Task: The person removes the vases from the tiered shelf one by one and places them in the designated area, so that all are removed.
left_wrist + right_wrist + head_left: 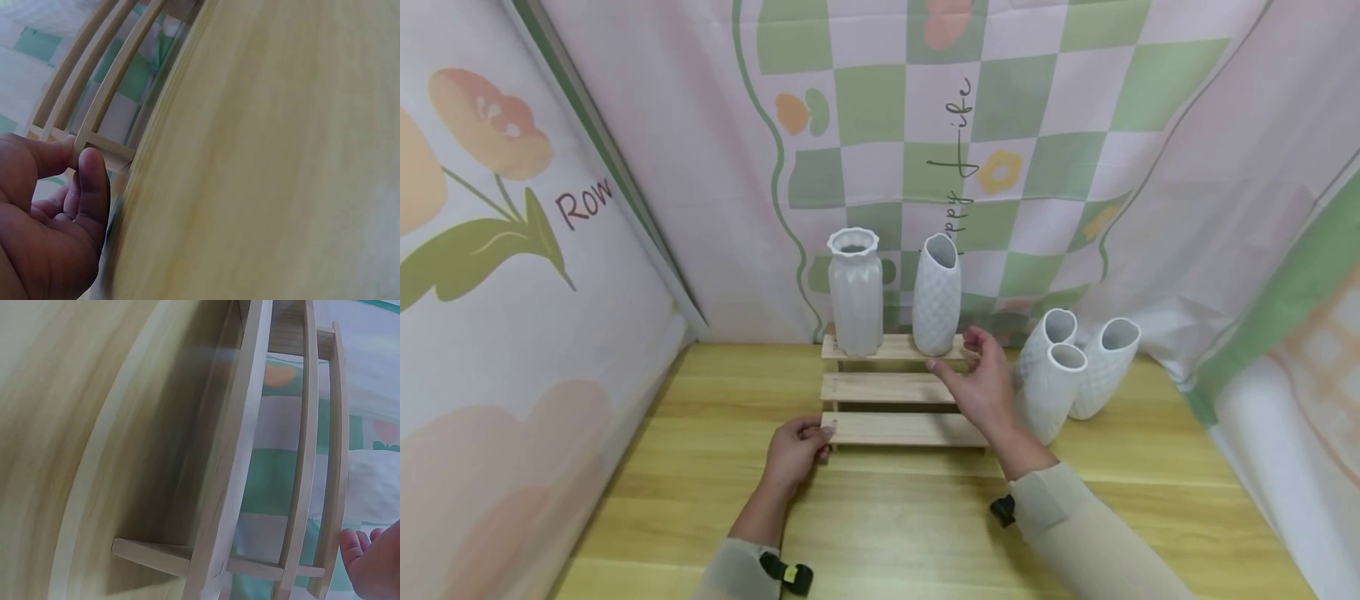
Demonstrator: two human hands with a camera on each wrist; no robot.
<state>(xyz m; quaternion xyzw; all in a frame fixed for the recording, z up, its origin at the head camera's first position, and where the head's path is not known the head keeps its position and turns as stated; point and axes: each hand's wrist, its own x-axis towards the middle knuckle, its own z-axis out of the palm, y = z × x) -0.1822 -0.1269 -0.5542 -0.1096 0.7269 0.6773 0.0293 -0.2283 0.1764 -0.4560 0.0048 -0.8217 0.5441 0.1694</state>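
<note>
A three-tier wooden rack (pixel 895 387) stands on the table, its slats rising toward the back. My left hand (pixel 795 454) pinches the left end of the lowest slat between thumb and fingers; the left wrist view also shows this hand (pixel 56 212) at the slat's end. Beside the right end of the top slat is my right hand (pixel 981 379), thumb and fingers spread apart around a gap. In the right wrist view, fingertips (pixel 351 542) come right at the top slat's edge. On the top slat stand a white fluted vase (pixel 857 300) and a white textured vase (pixel 937 300).
Three more white vases (pixel 1118 367) stand grouped on the wooden table (pixel 880 517), right of the rack and close to my right forearm. A checkered, patterned curtain (pixel 940 108) hangs behind the rack. A flower-print cloth (pixel 497 333) borders the table's left side.
</note>
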